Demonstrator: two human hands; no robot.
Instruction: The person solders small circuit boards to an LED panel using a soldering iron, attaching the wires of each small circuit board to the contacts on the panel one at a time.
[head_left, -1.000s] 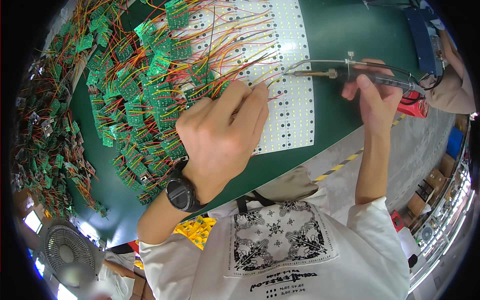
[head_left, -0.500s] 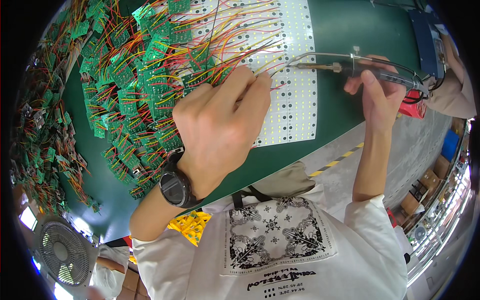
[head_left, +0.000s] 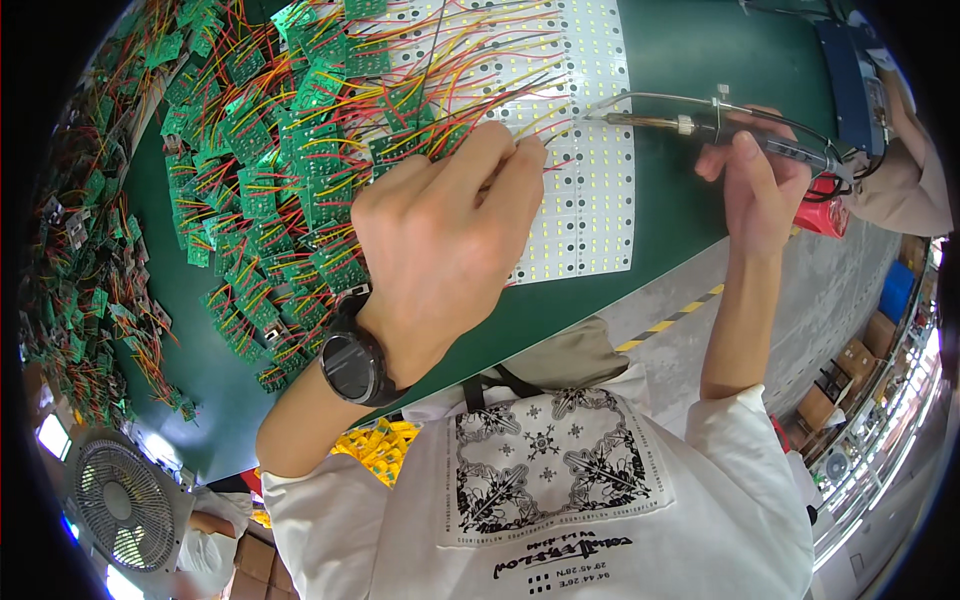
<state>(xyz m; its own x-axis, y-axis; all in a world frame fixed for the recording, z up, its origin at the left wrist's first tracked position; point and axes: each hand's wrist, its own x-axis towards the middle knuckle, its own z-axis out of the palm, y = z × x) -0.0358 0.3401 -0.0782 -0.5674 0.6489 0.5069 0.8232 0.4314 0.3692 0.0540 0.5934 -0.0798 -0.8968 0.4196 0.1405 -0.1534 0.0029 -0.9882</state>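
Note:
My right hand (head_left: 762, 180) grips a soldering iron (head_left: 745, 138) with a thin curved metal solder-feed tube (head_left: 660, 98) clamped along it. Its tip is over the right part of a white LED panel (head_left: 590, 220), a little right of the wire ends. My left hand (head_left: 450, 220), a black watch (head_left: 356, 367) on its wrist, rests over the panel's left part. Thumb and forefinger are pinched together at thin wires (head_left: 553, 128) that stick out past the fingertips; the exact grip is partly hidden. Green circuit boards (head_left: 320, 150) with red, yellow and black wires crowd left of that hand.
More wired boards (head_left: 90, 320) are heaped at the far left of the green table (head_left: 690, 50). A blue box-shaped device (head_left: 850, 90) stands at the right edge, beside another person's arm (head_left: 905, 185). Yellow parts (head_left: 378, 450) lie below the table edge, and a fan (head_left: 125, 500) stands lower left.
The soldering iron has shifted slightly right and up, its tip drawing away from the wire ends. My left hand stays pinched in nearly the same place.

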